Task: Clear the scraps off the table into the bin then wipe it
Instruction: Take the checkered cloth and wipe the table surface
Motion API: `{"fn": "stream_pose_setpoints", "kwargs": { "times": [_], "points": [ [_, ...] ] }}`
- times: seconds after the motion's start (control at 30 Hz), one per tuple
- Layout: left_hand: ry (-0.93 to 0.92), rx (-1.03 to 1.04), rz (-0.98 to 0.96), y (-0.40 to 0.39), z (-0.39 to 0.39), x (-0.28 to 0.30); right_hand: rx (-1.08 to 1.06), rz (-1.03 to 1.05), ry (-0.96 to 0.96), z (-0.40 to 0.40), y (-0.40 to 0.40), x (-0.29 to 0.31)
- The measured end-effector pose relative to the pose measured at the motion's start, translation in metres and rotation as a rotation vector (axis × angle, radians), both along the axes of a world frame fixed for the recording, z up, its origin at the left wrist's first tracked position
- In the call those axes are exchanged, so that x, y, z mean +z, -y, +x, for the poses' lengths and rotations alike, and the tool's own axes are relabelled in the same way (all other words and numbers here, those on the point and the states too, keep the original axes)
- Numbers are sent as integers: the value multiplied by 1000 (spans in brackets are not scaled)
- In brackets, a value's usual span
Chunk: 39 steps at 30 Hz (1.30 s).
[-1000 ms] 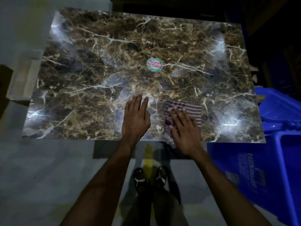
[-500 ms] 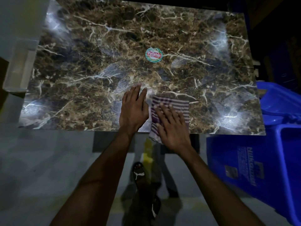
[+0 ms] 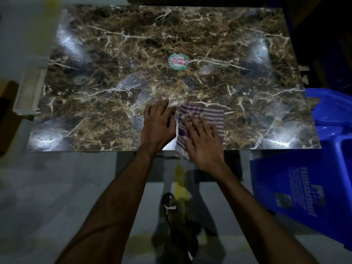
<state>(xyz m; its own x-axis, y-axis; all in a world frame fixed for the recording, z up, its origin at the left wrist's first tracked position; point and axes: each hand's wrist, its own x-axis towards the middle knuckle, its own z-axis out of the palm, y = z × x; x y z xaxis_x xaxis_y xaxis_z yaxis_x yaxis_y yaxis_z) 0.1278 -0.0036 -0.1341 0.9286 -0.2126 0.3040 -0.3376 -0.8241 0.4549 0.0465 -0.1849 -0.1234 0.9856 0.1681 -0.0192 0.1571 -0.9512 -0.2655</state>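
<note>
Cloth (image 3: 202, 115) — striped purple and white — is lying flat at the near edge of the table (image 3: 114, 54), one corner hanging over that edge and its middle hiding under the right hand (image 3: 202, 138), which is pressing on it with straight, spread fingers. Just beside it, the left hand (image 3: 158, 124) is resting flat on the marble-patterned top, fingers relaxed and holding nothing. Farther out, a round sticker (image 3: 178, 61) is sitting near the centre — bare tabletop is stretching around it. A blue bin (image 3: 304, 187) is standing right of the table, cut off by the frame.
</note>
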Motion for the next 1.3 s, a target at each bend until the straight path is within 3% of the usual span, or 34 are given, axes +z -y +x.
{"fn": "stream_pose_setpoints", "kwargs": {
  "times": [0.17,0.33,0.43,0.6,0.73,0.87,1.1,1.3],
  "points": [
    [8,-26,-8,0,0,-1,-178,6,-53,-22,47,3],
    [4,-20,-11,0,0,1,-351,16,-44,38,36,-2],
    [6,-23,-15,0,-1,-2,-273,3,-5,40,12,-5],
    [-26,-40,-3,-1,0,-1,-39,-8,-60,-31,14,5],
    [-84,-91,39,-1,-1,-1,-171,-41,-85,-22,52,7],
    [-115,-88,55,2,-2,4,-321,-41,-78,16,39,3],
    [-138,-120,108,2,0,9,-64,-69,-73,-37,41,14],
    [-164,-125,175,1,1,11,-286,-56,-103,-8,79,9]
  ]
}}
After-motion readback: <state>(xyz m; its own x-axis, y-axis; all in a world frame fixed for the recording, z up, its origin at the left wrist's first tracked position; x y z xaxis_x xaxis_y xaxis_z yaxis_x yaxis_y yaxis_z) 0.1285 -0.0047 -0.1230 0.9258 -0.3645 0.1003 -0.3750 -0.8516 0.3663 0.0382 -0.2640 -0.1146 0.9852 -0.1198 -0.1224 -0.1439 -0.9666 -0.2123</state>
